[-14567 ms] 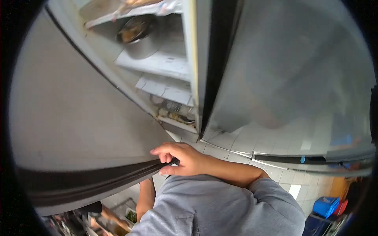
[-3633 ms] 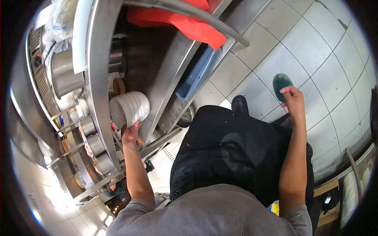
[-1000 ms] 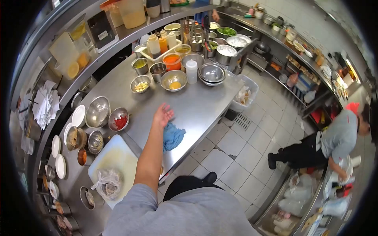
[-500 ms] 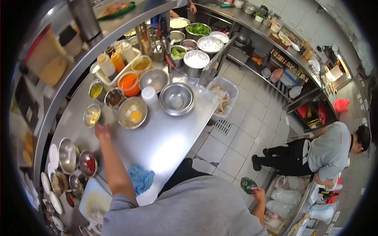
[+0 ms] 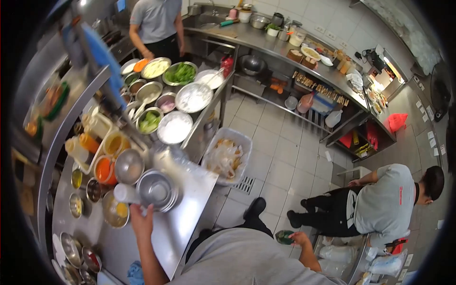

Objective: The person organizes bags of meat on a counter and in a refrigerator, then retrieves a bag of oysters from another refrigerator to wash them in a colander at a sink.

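Observation:
My left hand (image 5: 142,221) reaches over the steel table with fingers apart. Its fingertips are right at the near rim of a stack of metal bowls (image 5: 156,186) and close to a white plastic container (image 5: 125,194). Beside the hand, a metal bowl (image 5: 111,218) holds a yellow egg yolk. My right hand (image 5: 299,238), low at my right side, is closed on a dark green rounded object (image 5: 284,237) whose kind I cannot tell. Farther back are an empty-looking metal bowl (image 5: 129,166) and a tub of orange liquid (image 5: 104,169).
Bowls of greens (image 5: 180,73) and white powder (image 5: 175,127) stand past the table's end. A bin (image 5: 248,142) with waste sits on the floor by the table corner. One co-worker (image 5: 384,199) stands to the right; another person (image 5: 156,21) is at the back. A blue cloth (image 5: 135,272) lies nearby.
My left hand has moved from beside a small bowl to the stacked bowls. The view has swung, showing more of the person at the back. My right hand still holds the green object.

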### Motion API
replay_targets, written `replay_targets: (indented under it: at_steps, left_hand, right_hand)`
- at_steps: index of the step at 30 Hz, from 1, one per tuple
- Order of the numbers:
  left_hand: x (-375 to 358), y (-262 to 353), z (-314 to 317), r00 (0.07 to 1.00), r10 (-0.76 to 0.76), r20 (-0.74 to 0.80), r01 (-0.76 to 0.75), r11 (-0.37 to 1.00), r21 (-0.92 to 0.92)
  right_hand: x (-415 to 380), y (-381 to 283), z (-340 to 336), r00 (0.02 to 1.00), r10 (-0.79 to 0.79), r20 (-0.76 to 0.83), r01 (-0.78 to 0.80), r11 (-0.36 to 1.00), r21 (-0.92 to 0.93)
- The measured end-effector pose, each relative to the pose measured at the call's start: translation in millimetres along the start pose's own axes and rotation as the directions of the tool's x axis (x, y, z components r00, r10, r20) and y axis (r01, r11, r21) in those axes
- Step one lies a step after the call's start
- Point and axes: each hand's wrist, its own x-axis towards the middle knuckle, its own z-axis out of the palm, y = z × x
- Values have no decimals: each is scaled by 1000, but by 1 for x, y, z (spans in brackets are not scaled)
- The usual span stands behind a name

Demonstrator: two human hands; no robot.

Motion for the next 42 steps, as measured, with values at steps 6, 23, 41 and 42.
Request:
replay_targets:
  at_steps: [6, 23, 41, 42]
  left_hand:
    - [12, 17, 57, 955, -240, -174, 278, 928, 250]
    - [14, 29, 113, 558, -450, -697, 799, 518, 305]
    - [16, 69, 125, 567, -412, -713, 812, 136, 567]
    - [15, 76, 124, 562, -413, -717, 815, 127, 565]
  right_hand:
    - [117, -30, -89, 932, 61, 358, -140, 970, 198]
    - [325, -396, -283, 930, -251, 269, 322, 910, -263]
    - [449, -705, -360, 919, -166, 358, 355, 743, -568]
    - [454, -720, -359, 917, -162, 365, 358, 739, -571]
